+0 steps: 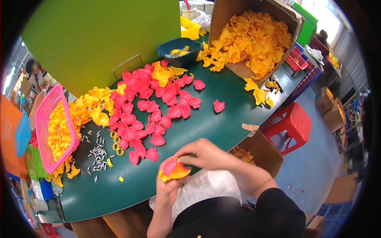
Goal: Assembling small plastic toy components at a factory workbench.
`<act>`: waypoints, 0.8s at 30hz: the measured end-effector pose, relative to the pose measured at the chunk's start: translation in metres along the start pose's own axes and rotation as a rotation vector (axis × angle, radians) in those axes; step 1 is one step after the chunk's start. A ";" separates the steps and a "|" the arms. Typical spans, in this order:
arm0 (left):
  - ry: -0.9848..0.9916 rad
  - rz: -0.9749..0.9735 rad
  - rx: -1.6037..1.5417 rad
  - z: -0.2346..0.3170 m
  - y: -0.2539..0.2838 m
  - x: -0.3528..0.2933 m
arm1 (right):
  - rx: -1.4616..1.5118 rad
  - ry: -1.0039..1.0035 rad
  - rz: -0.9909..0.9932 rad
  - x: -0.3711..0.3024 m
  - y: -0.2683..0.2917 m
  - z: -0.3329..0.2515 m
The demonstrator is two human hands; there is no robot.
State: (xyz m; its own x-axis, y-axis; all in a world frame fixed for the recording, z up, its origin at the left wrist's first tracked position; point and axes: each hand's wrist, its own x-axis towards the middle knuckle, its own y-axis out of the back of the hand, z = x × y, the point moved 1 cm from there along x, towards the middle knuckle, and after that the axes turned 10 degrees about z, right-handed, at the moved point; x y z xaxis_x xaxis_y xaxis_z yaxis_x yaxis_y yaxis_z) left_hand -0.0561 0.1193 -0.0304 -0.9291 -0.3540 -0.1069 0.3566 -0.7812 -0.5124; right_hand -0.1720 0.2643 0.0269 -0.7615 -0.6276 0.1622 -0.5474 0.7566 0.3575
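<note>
Just past the table's near edge, my left hand [168, 189] is closed round a yellow plastic shell piece [177, 173] with a pink shell piece [171, 166] set against it. My right hand [202, 154] reaches in from the right, its fingers bent and pressed at the upper edge of the same piece. Whether the right fingertips hold a smaller part is hidden. Beyond my hands lies a loose heap of pink shell pieces [158, 139] on the green table [206, 119]. Yellow rings [116, 146] and small silver metal cylinders [98, 152] lie to the left.
A cardboard box [238, 70] of yellow pieces lies tipped at the back right. A pink basket [59, 163] holds yellow parts at the left. A dark bowl [180, 60] stands at the back. On the right floor is a red stool [295, 123]. Another person [37, 73] sits far left.
</note>
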 end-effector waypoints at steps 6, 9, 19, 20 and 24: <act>0.787 -0.299 -0.910 -0.020 0.009 0.010 | -0.007 0.235 -0.402 0.052 0.047 0.028; 0.763 -0.261 -0.860 -0.012 -0.004 0.008 | -0.413 -0.012 0.388 0.118 0.117 0.072; 0.757 -0.246 -0.796 -0.014 -0.013 0.015 | -1.428 0.222 0.636 0.197 0.164 0.165; 0.766 -0.232 -0.808 -0.013 -0.014 0.013 | -1.430 0.215 0.616 0.196 0.165 0.167; 0.851 -0.246 -0.771 -0.015 -0.020 0.011 | -1.443 0.317 0.724 0.195 0.174 0.169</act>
State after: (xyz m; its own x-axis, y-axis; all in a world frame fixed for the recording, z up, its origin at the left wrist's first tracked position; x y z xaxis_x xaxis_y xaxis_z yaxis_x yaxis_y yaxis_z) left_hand -0.0747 0.1394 -0.0342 -0.8348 0.4491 -0.3184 0.2759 -0.1592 -0.9479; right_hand -0.4749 0.3046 -0.0347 -0.5033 -0.3888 0.7717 0.7631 0.2190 0.6080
